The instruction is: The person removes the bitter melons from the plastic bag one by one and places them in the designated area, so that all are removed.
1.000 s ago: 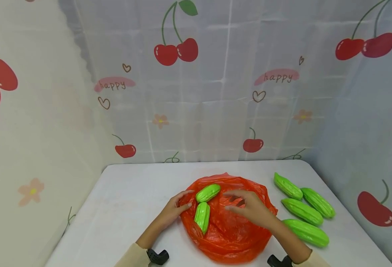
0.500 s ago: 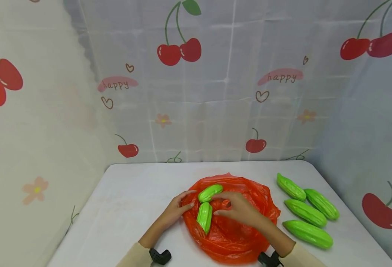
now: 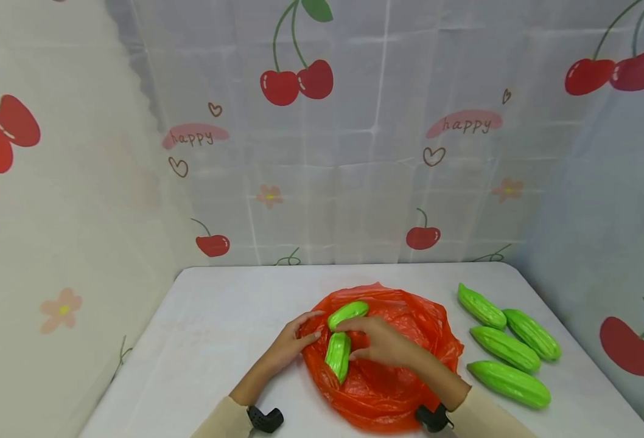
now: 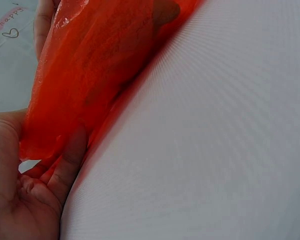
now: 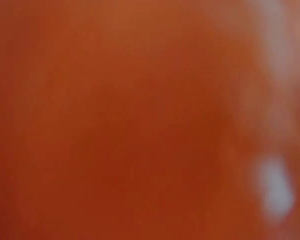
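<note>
A crumpled red plastic bag spreads over the middle of the white table. Two bright green, ridged gourds lie at its left side: an upper gourd and a lower gourd, whose bottom end is partly covered by the bag. My left hand grips the bag's left edge; in the left wrist view, the thumb and fingers of this hand hold the red film. My right hand is over the bag, fingers extended to the lower gourd's top end, thumb beside it. Orange blur fills the right wrist view.
Several loose gourds lie on the right of the table: a far gourd, an outer gourd, a middle gourd and a near gourd. Cherry-printed curtains surround the white table.
My right hand has moved left over the bag, bringing its fingers to the lower gourd. My left hand stays at the bag's left edge. The head view has shifted slightly.
</note>
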Tool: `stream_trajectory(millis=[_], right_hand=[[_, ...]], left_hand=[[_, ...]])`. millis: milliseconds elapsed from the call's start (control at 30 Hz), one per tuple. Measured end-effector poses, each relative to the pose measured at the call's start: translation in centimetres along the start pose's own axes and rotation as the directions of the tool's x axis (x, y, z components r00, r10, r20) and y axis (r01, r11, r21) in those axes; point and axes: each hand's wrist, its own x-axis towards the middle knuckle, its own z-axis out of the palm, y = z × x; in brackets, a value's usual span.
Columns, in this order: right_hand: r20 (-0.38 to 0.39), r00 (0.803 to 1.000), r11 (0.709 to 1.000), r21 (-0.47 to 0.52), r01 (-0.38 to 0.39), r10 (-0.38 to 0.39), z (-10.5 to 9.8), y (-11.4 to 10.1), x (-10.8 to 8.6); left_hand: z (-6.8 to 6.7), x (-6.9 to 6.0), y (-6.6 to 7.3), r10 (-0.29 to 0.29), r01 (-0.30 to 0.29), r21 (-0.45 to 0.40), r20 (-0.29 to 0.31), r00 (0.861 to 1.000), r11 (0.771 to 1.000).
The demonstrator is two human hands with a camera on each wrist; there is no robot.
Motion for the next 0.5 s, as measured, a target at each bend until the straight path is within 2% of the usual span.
stream_trajectory(millis=[267,500], right_hand=[[0.029,0.999,0.997,-0.074,0.029,-0.027,0.53,0.03,0.27],[0.053,0.999,0.993,-0.117,0.005,0.001,0.63,-0.46,0.32]], left_hand=[[0.1,-0.07,-0.02,-0.001,0.001,-0.003,0.001,1.0,1.0],[0.07,-0.13,0.0,-0.014,0.014,0.004,0.001,1.0,1.0]])
